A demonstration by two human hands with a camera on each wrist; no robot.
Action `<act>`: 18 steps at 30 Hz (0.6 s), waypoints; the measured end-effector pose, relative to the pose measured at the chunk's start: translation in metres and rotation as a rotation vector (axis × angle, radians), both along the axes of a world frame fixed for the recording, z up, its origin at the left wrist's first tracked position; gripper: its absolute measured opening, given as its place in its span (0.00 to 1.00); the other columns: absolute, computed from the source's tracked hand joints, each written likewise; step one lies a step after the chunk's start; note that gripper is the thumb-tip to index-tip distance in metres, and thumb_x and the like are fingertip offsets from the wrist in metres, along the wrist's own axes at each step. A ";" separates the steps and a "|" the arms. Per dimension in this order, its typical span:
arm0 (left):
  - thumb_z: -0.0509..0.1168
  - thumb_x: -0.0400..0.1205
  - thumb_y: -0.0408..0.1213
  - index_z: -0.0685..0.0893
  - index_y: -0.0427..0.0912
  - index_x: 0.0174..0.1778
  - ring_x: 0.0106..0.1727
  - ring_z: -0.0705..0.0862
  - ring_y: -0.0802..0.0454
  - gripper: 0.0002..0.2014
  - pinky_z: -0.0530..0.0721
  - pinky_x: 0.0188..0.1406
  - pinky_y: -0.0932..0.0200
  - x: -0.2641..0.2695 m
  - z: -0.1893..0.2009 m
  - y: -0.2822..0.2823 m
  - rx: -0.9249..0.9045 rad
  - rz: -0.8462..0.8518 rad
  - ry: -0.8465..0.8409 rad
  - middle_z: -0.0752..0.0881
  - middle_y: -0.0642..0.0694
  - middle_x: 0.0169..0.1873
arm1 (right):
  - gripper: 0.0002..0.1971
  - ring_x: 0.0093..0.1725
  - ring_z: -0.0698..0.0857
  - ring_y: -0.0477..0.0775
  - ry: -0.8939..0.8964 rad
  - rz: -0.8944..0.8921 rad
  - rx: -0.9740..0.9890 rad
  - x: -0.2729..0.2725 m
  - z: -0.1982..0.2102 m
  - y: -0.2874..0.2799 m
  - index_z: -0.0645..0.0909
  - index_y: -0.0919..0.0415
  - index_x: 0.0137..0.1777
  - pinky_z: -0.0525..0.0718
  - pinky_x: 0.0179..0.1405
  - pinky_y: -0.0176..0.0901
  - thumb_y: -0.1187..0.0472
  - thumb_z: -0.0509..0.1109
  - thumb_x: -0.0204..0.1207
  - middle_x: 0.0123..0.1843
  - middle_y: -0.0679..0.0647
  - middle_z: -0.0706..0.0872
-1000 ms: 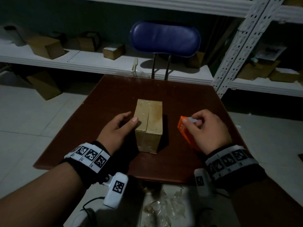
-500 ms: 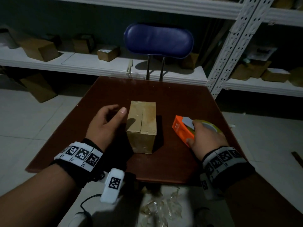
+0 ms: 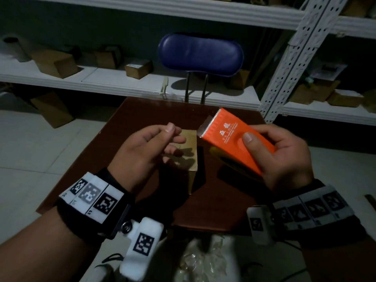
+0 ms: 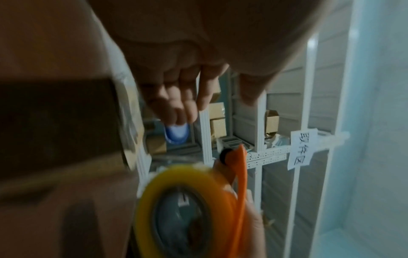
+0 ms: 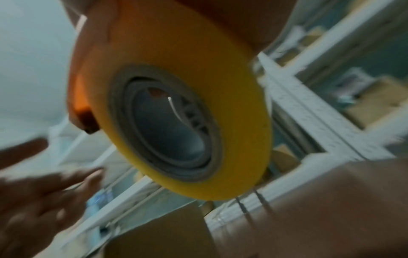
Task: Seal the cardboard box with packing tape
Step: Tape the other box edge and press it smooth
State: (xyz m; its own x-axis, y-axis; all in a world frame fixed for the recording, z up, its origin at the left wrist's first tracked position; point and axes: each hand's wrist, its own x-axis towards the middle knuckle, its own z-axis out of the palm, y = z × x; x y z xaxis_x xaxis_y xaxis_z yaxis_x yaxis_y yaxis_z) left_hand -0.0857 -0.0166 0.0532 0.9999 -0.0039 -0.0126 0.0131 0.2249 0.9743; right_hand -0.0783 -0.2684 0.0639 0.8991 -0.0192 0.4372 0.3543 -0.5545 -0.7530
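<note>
Right hand (image 3: 284, 155) grips the orange tape dispenser (image 3: 234, 139), thumb on top, fingers wrapped round the far side, held up off the bench (image 3: 126, 123) with the serrated cutter end pointing up and toward the left hand. Yellow tape roll (image 5: 176, 111) sits in the dispenser under the orange cover, plain in both wrist views, blurred. Left hand (image 3: 146, 151) raised over the cardboard box (image 3: 188, 153), holding nothing; fingers loosely curled, thumb near index tip, close to the cutter end but not touching it. Box stands on the dark brown bench, mid-surface, between the two hands and below them, partly hidden by the left hand; flaps look closed, cannot tell if any tape is on it. Blue chair back (image 3: 200, 52) past the far bench edge, white shelving (image 3: 122, 84) with several small cartons behind. Crumpled clear plastic (image 3: 201, 259) near the bench's near edge, down low.
</note>
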 end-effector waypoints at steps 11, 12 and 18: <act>0.66 0.81 0.47 0.89 0.45 0.35 0.28 0.78 0.46 0.13 0.73 0.32 0.53 -0.006 0.000 0.000 0.020 -0.256 -0.014 0.85 0.47 0.28 | 0.15 0.51 0.92 0.42 -0.045 0.293 0.060 -0.010 -0.008 0.015 0.91 0.49 0.56 0.84 0.49 0.31 0.45 0.73 0.74 0.52 0.41 0.93; 0.71 0.78 0.45 0.88 0.46 0.32 0.27 0.80 0.48 0.11 0.76 0.30 0.56 -0.006 0.000 0.001 0.046 -0.216 -0.023 0.85 0.47 0.27 | 0.15 0.51 0.92 0.42 -0.057 0.304 0.057 -0.010 -0.009 0.015 0.91 0.49 0.56 0.84 0.49 0.31 0.46 0.73 0.74 0.52 0.41 0.93; 0.71 0.79 0.31 0.86 0.36 0.35 0.24 0.81 0.65 0.07 0.77 0.27 0.74 -0.007 0.000 0.006 0.349 -0.043 -0.209 0.86 0.54 0.23 | 0.15 0.52 0.91 0.36 -0.080 0.315 -0.026 -0.008 -0.013 0.014 0.91 0.49 0.58 0.83 0.51 0.27 0.46 0.75 0.74 0.53 0.37 0.92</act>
